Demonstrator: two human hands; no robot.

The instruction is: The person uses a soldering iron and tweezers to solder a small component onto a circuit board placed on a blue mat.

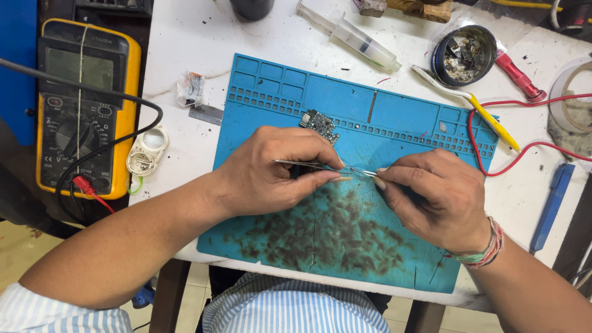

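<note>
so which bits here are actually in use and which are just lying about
In use:
left hand gripping thin metal tweezers
right hand at the tweezer tips
stained blue rubber work mat

Lying about:
small dark circuit board
yellow multimeter
clear plastic syringe
round tin of metal scraps
blue plastic pry tool

Electronics repair workshop: multimeter (86, 105), soldering mat (345, 203)
</note>
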